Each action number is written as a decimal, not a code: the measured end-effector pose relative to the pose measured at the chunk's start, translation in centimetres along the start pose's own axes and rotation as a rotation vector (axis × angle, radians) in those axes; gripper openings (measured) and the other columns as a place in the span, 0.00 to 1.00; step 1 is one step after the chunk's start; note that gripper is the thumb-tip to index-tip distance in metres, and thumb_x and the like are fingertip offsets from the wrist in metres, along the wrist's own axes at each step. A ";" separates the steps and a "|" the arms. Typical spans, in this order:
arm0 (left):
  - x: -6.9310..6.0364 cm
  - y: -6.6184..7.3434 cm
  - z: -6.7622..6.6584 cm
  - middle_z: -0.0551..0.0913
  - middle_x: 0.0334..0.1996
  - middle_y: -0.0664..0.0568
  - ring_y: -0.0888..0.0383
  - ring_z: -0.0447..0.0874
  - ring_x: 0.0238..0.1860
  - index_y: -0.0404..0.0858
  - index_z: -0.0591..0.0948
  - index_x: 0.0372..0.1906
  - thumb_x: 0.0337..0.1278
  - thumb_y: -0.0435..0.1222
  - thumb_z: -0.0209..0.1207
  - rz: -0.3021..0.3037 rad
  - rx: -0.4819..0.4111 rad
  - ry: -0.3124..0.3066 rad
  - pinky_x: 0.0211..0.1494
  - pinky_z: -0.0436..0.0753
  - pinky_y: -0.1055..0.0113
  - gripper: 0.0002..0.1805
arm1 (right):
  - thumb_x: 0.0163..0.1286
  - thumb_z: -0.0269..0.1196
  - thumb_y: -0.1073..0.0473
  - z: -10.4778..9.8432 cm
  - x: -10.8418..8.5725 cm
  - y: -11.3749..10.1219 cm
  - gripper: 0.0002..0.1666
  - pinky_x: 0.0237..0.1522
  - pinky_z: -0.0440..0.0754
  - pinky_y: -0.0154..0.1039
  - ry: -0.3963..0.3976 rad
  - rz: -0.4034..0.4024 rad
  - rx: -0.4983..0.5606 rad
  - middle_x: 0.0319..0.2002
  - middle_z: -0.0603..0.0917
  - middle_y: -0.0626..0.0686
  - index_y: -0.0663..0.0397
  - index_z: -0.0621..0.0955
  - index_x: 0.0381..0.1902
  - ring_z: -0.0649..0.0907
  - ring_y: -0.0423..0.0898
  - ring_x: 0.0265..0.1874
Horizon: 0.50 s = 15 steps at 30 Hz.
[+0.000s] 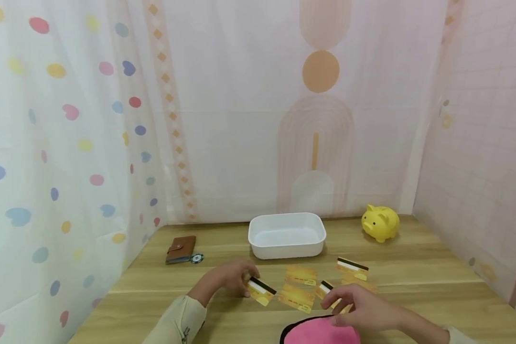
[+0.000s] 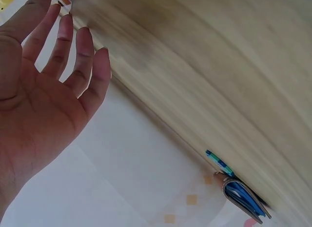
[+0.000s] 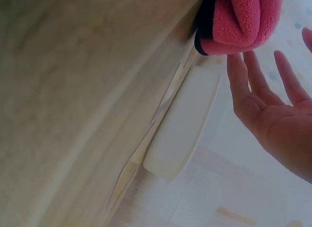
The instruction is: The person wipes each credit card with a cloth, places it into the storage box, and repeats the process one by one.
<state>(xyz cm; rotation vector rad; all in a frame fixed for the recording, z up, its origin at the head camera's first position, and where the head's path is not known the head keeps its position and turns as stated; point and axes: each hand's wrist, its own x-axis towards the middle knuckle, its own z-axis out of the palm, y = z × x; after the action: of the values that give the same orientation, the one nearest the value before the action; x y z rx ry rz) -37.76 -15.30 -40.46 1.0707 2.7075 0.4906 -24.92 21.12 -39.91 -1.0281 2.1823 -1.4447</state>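
In the head view my left hand (image 1: 236, 276) pinches a gold card (image 1: 264, 297) with a black stripe by its left edge. The same card (image 2: 64, 1) shows only partly at the fingertips in the left wrist view. My right hand (image 1: 359, 306), fingers loosely bent, hovers over a striped gold card (image 1: 326, 286) that it partly hides. Just below that hand lies a folded pink fleece cloth (image 1: 320, 332) with a black edge; in the right wrist view the fingertips come close to the cloth (image 3: 243, 22), and contact is unclear. Gold cards (image 1: 301, 274) lie between the hands.
A white plastic bin (image 1: 287, 251) stands behind the cards. On the left are a brown wallet (image 1: 181, 249) and a poker chip (image 1: 197, 258). A yellow piggy bank (image 1: 380, 223) sits at the back right. Another striped card (image 1: 352, 268) lies right of centre. Curtains border the table.
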 end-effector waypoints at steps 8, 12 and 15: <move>0.1 -0.2 -0.1 0.79 0.38 0.55 0.58 0.74 0.40 0.40 0.81 0.37 0.36 0.32 0.79 -0.008 0.013 0.001 0.46 0.77 0.63 0.20 | 0.64 0.67 0.63 0.5 0.5 0.1 0.21 0.44 0.80 0.35 -0.111 -0.023 -0.076 0.53 0.83 0.49 0.58 0.81 0.55 0.80 0.38 0.49; 0.3 -0.1 -0.1 0.77 0.36 0.56 0.60 0.71 0.36 0.41 0.81 0.33 0.37 0.33 0.79 0.000 0.062 -0.010 0.42 0.75 0.66 0.18 | 0.63 0.69 0.60 0.8 0.8 0.0 0.20 0.49 0.79 0.35 -0.147 -0.012 -0.177 0.52 0.82 0.42 0.48 0.82 0.54 0.78 0.37 0.52; 0.4 -0.1 0.0 0.78 0.38 0.55 0.58 0.75 0.40 0.40 0.80 0.38 0.37 0.34 0.79 0.004 0.053 -0.011 0.47 0.77 0.63 0.21 | 0.64 0.70 0.54 1.1 0.9 0.0 0.20 0.51 0.78 0.34 -0.170 -0.025 -0.272 0.52 0.80 0.37 0.42 0.82 0.54 0.78 0.35 0.53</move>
<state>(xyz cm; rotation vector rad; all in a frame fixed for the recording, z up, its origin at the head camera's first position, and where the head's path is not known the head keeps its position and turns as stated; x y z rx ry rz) -38.12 -15.07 -40.51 1.0892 2.7237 0.4147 -24.88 19.81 -40.30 -1.2222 2.2880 -1.0457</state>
